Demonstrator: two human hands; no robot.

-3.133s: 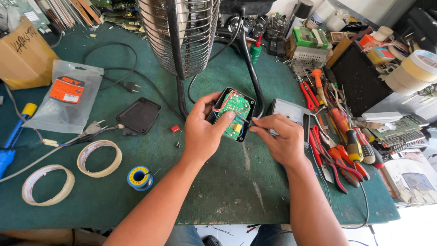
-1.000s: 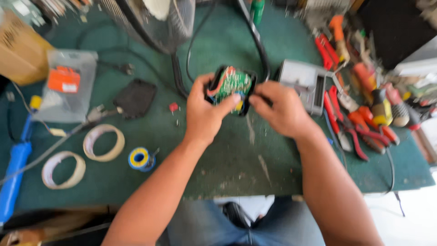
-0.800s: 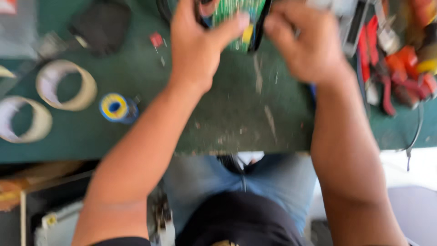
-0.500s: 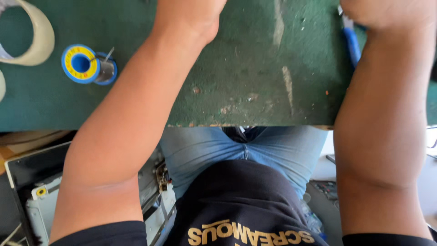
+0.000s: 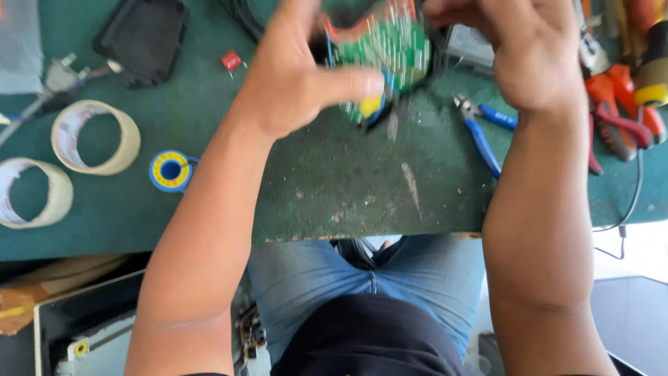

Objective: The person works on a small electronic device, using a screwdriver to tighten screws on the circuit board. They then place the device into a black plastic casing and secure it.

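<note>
The left hand (image 5: 292,83) grips a green circuit board (image 5: 386,52) from below, thumb pressed along its edge to steady it above the counter (image 5: 334,188). The right hand (image 5: 522,56) closes on the board's far side; motion blur hides its fingertips. Blue pliers (image 5: 483,136) lie just beside, within reach. Further left sit a solder spool (image 5: 170,170) and 2 tape rolls (image 5: 94,136).
</note>
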